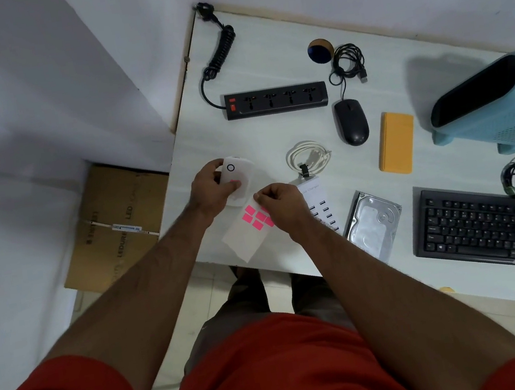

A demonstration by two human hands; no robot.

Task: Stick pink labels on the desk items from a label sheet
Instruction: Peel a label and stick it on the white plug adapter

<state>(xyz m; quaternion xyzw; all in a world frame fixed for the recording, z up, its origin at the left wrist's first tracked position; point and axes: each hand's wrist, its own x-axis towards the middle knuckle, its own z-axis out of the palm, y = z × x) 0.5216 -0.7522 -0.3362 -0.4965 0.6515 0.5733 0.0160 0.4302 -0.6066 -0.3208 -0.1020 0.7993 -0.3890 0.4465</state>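
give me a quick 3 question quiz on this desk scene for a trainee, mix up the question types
1. True or false: the left hand holds a white device that already has a pink label on it.
2. Multiple choice: what lies directly between the mouse and the blue heater?
A. hard drive
B. yellow box
C. power strip
3. Fill in: the right hand pinches at the top of the label ______, which lies on the desk.

Key
1. True: a pink patch shows by the thumb.
2. B, the yellow box.
3. sheet
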